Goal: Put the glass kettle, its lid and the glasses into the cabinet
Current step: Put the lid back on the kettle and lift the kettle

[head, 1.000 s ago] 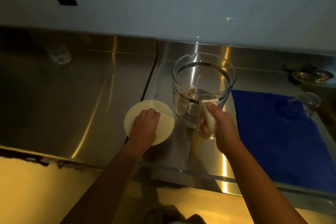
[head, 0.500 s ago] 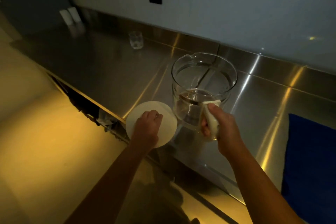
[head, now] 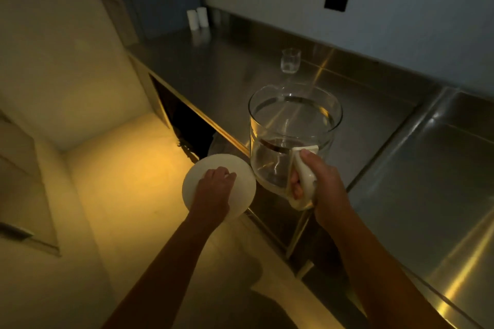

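Note:
My right hand [head: 319, 184] grips the cream handle of the clear glass kettle [head: 291, 125] and holds it upright above the steel counter's front edge. The round cream lid [head: 240, 171] is held by my left hand [head: 213, 189] from above, just left of the kettle, out over the floor past the counter edge. One small empty glass [head: 290, 61] stands upright farther back on the counter, near the wall.
The steel counter [head: 235, 75] runs along the wall, with a dark open space [head: 187, 120] under its front edge. Two small white containers [head: 197, 18] stand in the far corner. A recessed steel basin [head: 433, 181] lies to the right.
The view has swung left; the blue mat is out of sight. Both hands carried the lid and kettle leftward, and the lid now hangs past the counter edge.

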